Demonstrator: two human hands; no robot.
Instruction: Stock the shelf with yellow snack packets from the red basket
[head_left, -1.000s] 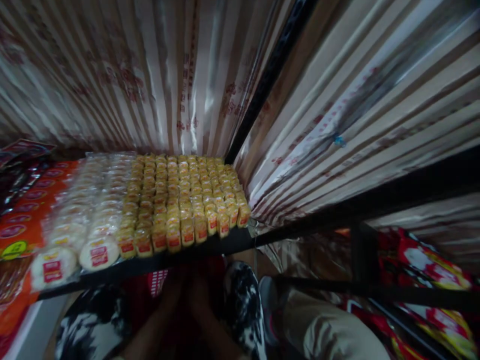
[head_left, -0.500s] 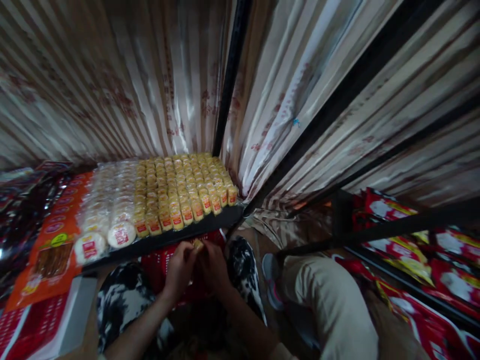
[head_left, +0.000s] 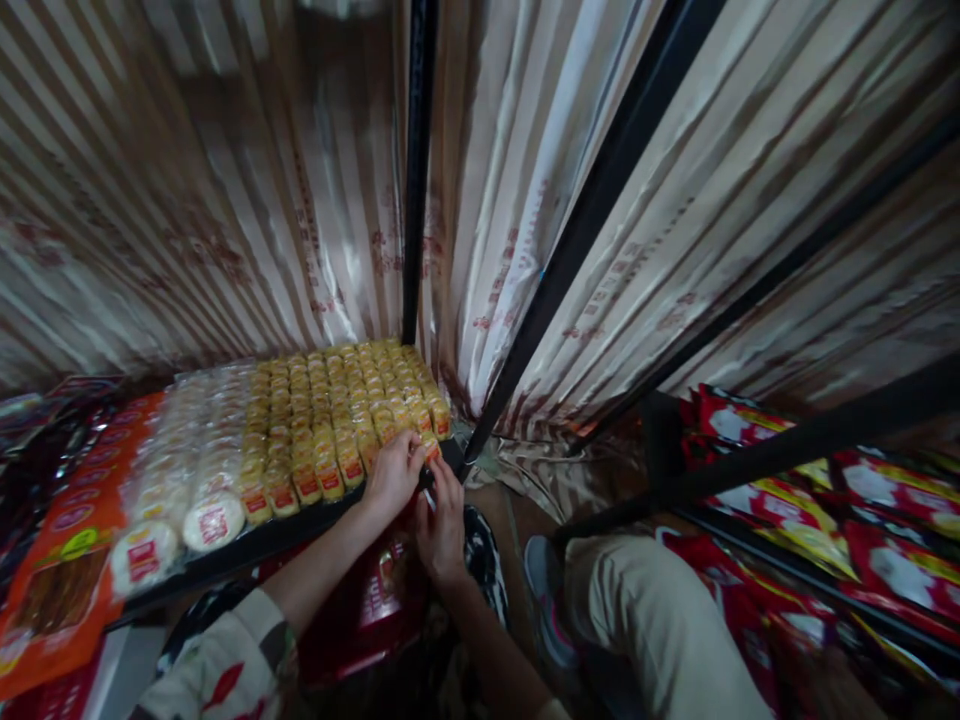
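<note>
Left hand (head_left: 394,478) and right hand (head_left: 442,522) have advanced from lower centre, bringing the yellow packet (head_left: 430,447), pinched between their fingertips, to the front of the packet rows (head_left: 337,405), below frame centre.

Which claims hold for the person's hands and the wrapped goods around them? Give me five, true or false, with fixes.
1. The bare left hand and bare right hand are close together. True.
2. They're at the left end of the small yellow plastic-wrapped packs. False: toward the right end.
3. Round white plastic-wrapped packs stand left of the yellow ones. True.
4. Flat orange packaging lies between white and yellow packs. False: the orange packaging is left of both.
5. A beige-trousered leg is right of both hands. True.
</note>
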